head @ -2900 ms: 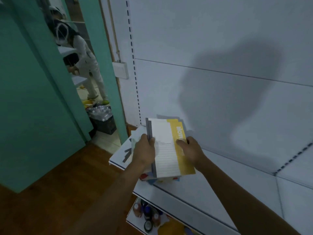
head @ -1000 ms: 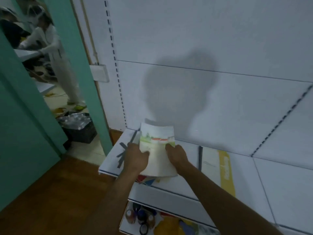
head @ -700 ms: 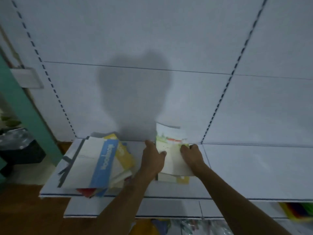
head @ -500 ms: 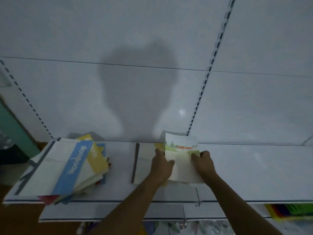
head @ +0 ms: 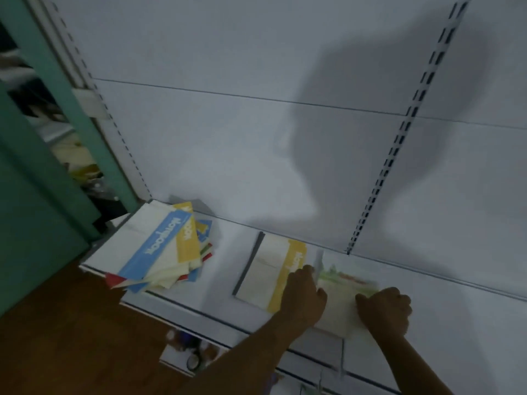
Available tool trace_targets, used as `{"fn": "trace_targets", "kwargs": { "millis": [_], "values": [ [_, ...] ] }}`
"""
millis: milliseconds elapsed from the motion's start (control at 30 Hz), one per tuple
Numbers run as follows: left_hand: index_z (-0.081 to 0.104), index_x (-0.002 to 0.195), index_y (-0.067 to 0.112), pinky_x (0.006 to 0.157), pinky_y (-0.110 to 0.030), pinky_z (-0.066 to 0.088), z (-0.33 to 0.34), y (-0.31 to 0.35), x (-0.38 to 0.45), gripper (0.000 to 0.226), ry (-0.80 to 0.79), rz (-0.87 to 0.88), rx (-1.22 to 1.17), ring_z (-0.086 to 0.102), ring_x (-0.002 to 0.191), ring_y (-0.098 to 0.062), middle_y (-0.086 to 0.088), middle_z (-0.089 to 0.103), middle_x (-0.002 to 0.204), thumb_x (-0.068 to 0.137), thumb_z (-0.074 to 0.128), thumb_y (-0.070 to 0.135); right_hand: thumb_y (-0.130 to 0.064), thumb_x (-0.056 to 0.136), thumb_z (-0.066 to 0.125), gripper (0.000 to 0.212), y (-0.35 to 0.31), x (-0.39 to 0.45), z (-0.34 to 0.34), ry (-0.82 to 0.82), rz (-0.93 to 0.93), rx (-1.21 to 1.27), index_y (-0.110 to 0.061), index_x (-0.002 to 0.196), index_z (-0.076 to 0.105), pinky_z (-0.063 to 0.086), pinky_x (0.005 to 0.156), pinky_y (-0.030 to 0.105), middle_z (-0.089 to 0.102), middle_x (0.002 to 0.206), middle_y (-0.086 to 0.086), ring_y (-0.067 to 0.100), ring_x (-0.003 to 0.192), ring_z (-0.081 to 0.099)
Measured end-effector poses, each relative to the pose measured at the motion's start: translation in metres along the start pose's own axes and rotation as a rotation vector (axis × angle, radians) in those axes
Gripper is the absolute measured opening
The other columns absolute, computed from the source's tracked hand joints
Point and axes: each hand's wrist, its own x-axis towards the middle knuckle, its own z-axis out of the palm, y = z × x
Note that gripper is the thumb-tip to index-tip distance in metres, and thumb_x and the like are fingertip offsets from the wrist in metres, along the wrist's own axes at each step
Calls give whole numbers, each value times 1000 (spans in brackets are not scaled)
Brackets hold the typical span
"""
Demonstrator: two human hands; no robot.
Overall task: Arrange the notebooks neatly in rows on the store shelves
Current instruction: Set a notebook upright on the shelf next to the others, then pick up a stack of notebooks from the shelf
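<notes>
A notebook with a green and red picture cover [head: 340, 300] lies on the white shelf [head: 222, 283]. My left hand [head: 303, 297] grips its left edge and my right hand [head: 385, 310] grips its right edge. Just left of it lies a white notebook with a yellow band and dark spine [head: 269, 273], flat on the shelf and partly under my left hand. An untidy pile of notebooks [head: 159, 249], topped by one with a blue band, sits at the shelf's left end.
The white back panel has slotted uprights [head: 399, 143]. A teal door frame [head: 54, 89] stands at the left over a brown wooden floor [head: 71, 337]. A lower shelf [head: 194, 354] holds small coloured items.
The picture notebook has come down from a tilted hold to lie on the shelf, right of the yellow-band notebook. The camera has swung so the pile sits further left.
</notes>
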Motion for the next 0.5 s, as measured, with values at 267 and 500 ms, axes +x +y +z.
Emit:
{"fn": "trace_targets", "kwargs": {
  "millis": [267,500],
  "values": [
    [57,106,13,83,-33,48,-197,-89,9,22,478,-143,12,60,100,-26,-9,61,107,89,56,27,-20,90,58,26,-158,-92,31,-235,-572,243,-5,111,58,36,74,26,65,101,12,28,98,60],
    [51,118,13,96,-44,46,-309,-216,-24,36,482,-425,302,51,116,-30,-11,54,122,88,52,34,-29,91,49,29,-279,-207,103,-515,-717,190,-19,64,49,34,67,24,51,73,0,20,79,52]
  ]
}}
